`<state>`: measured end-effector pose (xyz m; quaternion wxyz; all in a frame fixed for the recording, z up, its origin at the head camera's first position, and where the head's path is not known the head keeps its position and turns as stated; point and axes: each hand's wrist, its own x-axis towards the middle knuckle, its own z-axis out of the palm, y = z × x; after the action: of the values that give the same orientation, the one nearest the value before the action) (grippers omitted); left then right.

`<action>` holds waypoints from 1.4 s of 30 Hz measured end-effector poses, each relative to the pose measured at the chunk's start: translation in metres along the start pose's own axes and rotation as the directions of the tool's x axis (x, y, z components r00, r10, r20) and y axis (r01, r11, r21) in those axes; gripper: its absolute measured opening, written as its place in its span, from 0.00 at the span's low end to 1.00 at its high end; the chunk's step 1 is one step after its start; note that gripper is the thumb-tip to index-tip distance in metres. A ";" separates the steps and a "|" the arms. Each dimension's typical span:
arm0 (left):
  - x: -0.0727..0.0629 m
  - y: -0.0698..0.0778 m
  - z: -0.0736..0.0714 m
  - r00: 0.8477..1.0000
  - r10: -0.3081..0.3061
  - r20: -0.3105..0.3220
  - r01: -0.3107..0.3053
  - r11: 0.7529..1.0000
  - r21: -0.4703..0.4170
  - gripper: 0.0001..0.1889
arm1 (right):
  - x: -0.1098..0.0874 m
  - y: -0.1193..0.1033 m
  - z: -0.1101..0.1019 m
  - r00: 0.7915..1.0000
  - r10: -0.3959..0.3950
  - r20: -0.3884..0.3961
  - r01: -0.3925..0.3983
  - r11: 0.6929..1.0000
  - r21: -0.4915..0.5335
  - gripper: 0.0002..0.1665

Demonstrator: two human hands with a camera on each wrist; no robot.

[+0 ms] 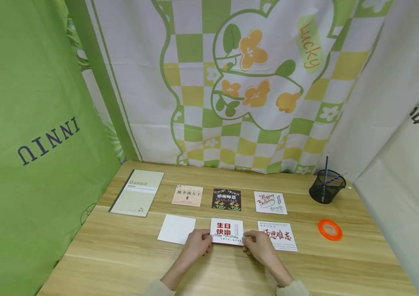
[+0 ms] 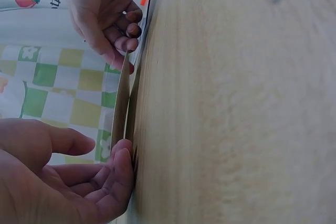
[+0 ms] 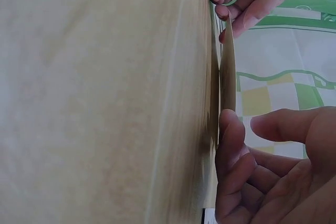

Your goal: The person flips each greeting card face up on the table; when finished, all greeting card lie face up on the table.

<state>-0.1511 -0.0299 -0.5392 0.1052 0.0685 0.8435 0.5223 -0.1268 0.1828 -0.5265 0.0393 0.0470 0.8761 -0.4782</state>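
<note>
A white card with red characters and "Happy Birthday" lettering (image 1: 226,231) is held between both hands, close over the table. My left hand (image 1: 197,243) grips its left edge and my right hand (image 1: 261,246) its right edge, fingers curled at the sides. In the left wrist view the card (image 2: 121,100) shows nearly edge-on, with a narrow gap to the wooden surface. A blank white card (image 1: 176,228) lies just left of the left hand. Beside the right hand, a white card with red brush characters (image 1: 281,235) is partly covered by it.
Behind lie a peach card (image 1: 187,195), a dark flowered card (image 1: 226,200) and another white birthday card (image 1: 270,203). A notebook (image 1: 137,193) lies back left on the wooden table (image 1: 120,255). To the right are a black mesh pen holder (image 1: 324,192) and an orange ring-shaped roll (image 1: 338,232).
</note>
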 end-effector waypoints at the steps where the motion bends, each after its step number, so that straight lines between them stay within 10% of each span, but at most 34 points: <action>1: 0.000 0.001 0.000 1.000 -0.003 0.000 0.003 1.000 0.010 0.19 | 0.000 0.000 0.000 1.000 0.001 0.000 -0.001 1.000 -0.005 0.15; 33: -0.002 0.002 -0.010 0.996 0.065 0.068 -0.074 0.987 0.140 0.12 | -0.001 -0.002 0.000 1.000 -0.007 0.009 0.007 0.999 -0.046 0.12; 42: -0.008 0.005 -0.021 0.993 0.104 -0.055 -0.086 0.963 0.256 0.15 | -0.002 -0.010 0.004 1.000 -0.021 0.020 0.022 0.999 -0.029 0.12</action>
<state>-0.1488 -0.0478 -0.5243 0.0416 0.1040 0.9021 0.4167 -0.1263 0.1738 -0.5206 0.0436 0.0324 0.8830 -0.4662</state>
